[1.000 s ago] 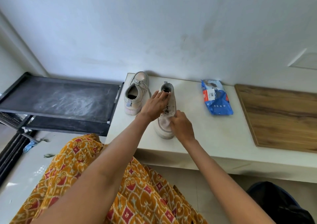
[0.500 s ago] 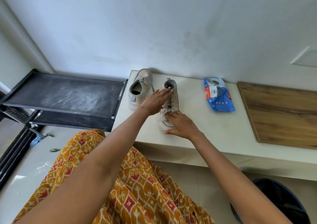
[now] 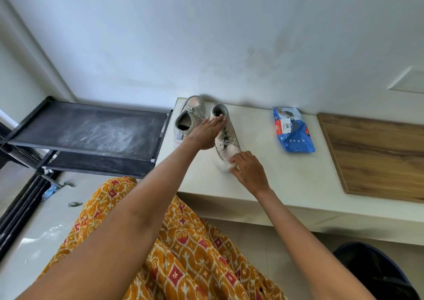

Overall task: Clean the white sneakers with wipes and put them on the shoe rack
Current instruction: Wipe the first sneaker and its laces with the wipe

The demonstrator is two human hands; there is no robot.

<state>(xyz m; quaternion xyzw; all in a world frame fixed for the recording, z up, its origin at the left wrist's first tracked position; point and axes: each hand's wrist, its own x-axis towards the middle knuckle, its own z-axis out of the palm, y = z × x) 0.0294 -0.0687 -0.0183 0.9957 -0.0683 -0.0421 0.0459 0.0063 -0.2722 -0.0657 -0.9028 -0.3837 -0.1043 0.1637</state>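
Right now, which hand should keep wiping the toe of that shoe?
The right hand, probably. It already presses a white wipe on the toe of the near sneaker, while the left hand rests on the sneaker's collar, steadying it.

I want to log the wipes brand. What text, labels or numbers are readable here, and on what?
Wipes pack, white barcode sticker: too small to read.
Wipes pack, red patch with white print: too blurred to read; no brand can be made out.
Sneakers: no readable text.
Shoe rack: no text.
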